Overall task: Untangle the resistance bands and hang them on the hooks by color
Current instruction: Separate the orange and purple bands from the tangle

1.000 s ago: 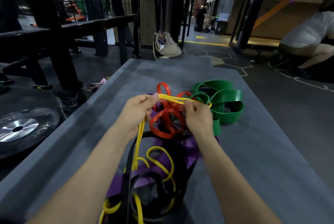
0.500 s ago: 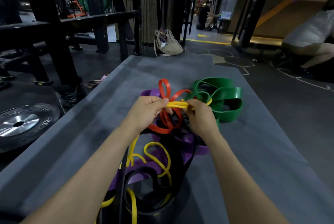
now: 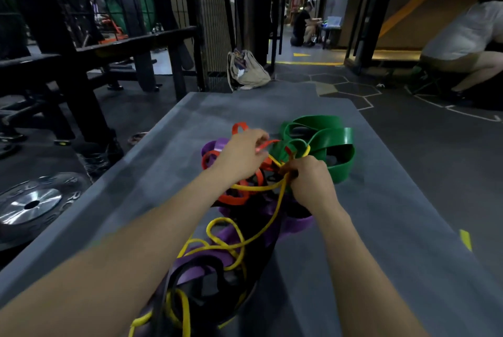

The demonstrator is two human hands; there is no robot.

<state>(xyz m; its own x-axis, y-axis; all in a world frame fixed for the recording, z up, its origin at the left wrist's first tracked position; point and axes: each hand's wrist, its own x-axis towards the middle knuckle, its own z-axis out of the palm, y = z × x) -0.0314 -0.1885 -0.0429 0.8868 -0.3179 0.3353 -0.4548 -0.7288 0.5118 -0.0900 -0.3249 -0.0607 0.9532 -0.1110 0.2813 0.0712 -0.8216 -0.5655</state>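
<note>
A tangle of resistance bands lies on a grey mat [image 3: 394, 200]. A wide green band [image 3: 337, 146] loops at the far right. A red band [image 3: 236, 197] coils in the middle, over purple [image 3: 190, 272] and black [image 3: 261, 227] bands. A thin yellow band [image 3: 231, 244] snakes from the near edge up to my hands. My left hand [image 3: 242, 155] pinches a strand of the red band near the green one. My right hand [image 3: 310, 178] is closed on the yellow band. No hooks are in view.
A black bench and rack frame [image 3: 81, 64] stand to the left, with a weight plate [image 3: 32, 203] on the floor. A beige bag [image 3: 249, 69] leans on a mesh wall beyond the mat. One person crouches at the right [image 3: 462, 42], another far back [image 3: 302, 23].
My left hand let go of the yellow band and moved up to pinch the red band. My right hand drew the yellow band down and back, away from the left hand.
</note>
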